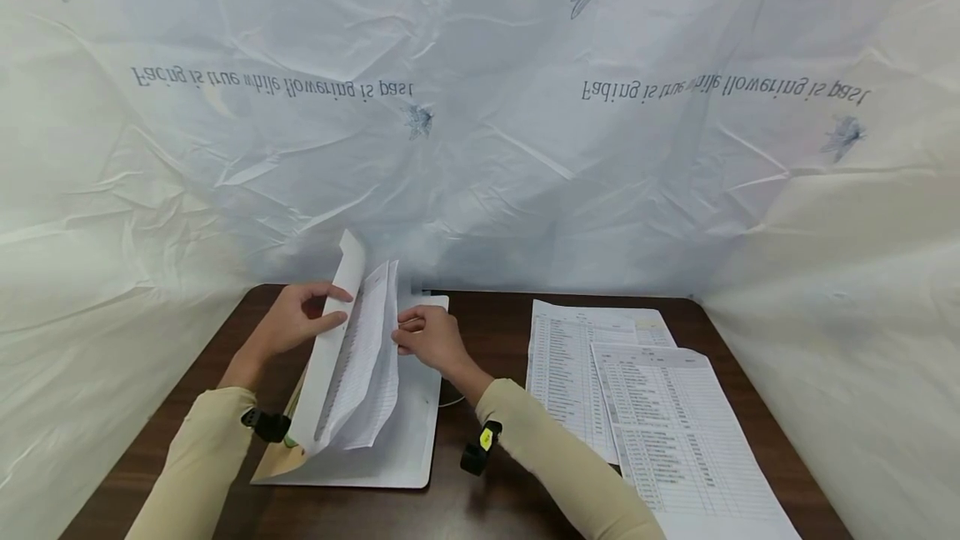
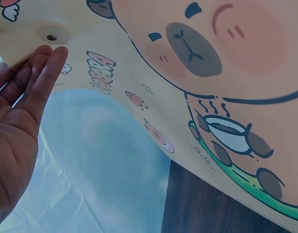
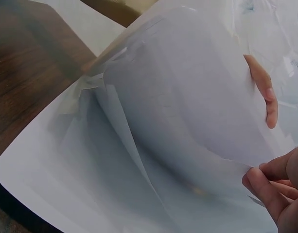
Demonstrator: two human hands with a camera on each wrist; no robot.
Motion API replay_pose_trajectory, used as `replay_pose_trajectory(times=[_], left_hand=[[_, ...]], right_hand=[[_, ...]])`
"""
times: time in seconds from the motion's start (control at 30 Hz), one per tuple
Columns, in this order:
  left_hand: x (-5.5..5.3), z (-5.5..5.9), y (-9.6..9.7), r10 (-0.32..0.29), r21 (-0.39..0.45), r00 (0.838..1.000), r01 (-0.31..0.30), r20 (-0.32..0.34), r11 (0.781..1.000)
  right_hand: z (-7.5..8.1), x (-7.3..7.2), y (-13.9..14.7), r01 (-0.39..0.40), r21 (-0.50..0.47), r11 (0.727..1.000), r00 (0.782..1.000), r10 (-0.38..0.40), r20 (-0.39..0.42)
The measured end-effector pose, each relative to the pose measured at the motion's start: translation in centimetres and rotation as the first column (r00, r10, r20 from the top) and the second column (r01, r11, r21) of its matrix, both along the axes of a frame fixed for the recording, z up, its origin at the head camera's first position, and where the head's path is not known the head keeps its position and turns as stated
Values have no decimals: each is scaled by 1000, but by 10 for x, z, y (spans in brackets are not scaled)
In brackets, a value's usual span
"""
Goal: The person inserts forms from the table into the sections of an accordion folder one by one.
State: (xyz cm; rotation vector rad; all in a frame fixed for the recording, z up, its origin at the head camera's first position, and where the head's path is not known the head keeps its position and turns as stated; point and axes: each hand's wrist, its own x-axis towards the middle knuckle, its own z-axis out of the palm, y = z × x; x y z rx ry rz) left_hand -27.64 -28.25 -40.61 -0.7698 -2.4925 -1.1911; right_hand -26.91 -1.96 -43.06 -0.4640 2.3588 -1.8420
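A folder stands half open on the table, its white back board (image 1: 411, 440) lying flat and its cover (image 1: 318, 386) raised on the left. My left hand (image 1: 296, 321) holds the cover by its upper edge. In the left wrist view the outer face of the cover (image 2: 255, 53) carries a cartoon animal and a cup, with the left fingers (image 2: 51, 73) against it. Printed sheets (image 1: 367, 365) stand bowed inside the folder. My right hand (image 1: 431, 338) pinches the edge of a sheet (image 3: 187, 111) between thumb and fingers, as the right wrist view shows.
Two overlapping printed sheets, a front one (image 1: 675, 423) and a rear one (image 1: 562, 365), lie on the right of the dark wooden table (image 1: 487, 332). A white plastic sheet (image 1: 495, 190) with printed lettering hangs behind and along both sides.
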Motion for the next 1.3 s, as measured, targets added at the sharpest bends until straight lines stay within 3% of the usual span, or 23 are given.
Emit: replay_pose_trajectory(times=[0.2, 0.5, 0.87, 1.07, 1.13, 1.2, 1.3], left_hand=[[-1, -2, -2, -23, 13, 1000, 23, 13, 1000], [0, -2, -2, -25, 7, 1000, 25, 9, 1000], [0, -4, -6, -4, 12, 1000, 4, 6, 1000], [0, -6, -7, 8, 10, 1000, -8, -23, 1000], [5, -1, -4, 6, 13, 1000, -5, -27, 1000], [11, 5, 0, -6, 20, 999, 7, -33, 1000], [9, 3, -1, -13, 31, 999, 14, -31, 999]], right_hand=[[-3, 0, 2, 15, 13, 1000, 1000, -15, -15], [4, -1, 23, -37, -72, 997, 999, 35, -23], [26, 1, 86, -78, -35, 996, 982, 70, -177], [32, 7, 130, -29, -33, 999, 962, 19, -272], [33, 10, 146, 0, -31, 1000, 954, -9, -298], [36, 16, 161, 48, -7, 999, 946, -48, -320], [38, 24, 185, 129, 47, 991, 934, -105, -340]])
